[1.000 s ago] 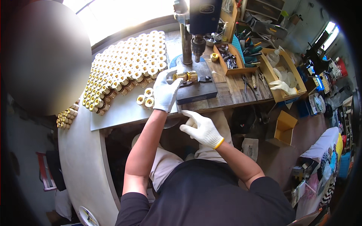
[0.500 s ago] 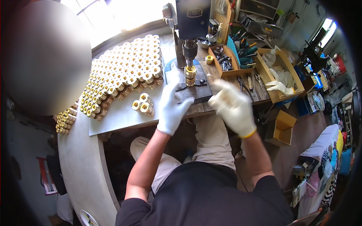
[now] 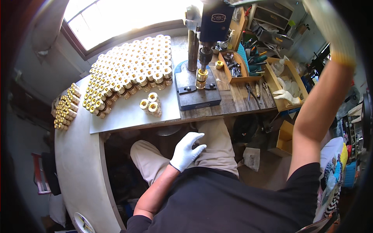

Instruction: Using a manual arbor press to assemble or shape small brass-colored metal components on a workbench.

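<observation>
My left hand wears a white glove and rests over my lap, thumb and fingers apart, with nothing visible between them. Raised at the upper right, my right hand in a cream glove is smeared by motion. Its fingers run out of the picture, so I cannot tell what it holds. On the base of a drill press, a brass fitting stands upright beneath the chuck. Neither hand touches it. Three brass fittings sit together on the white board, left of the press.
Many brass fittings stand in packed rows on the white board, with another group farther left. Right of the press are a single brass ring, a tray of small metal parts, pliers and a cardboard box with gloves.
My left hand has dropped back from the press to my lap. My right hand has swung up and to the right, away from the press. The view has shifted slightly.
</observation>
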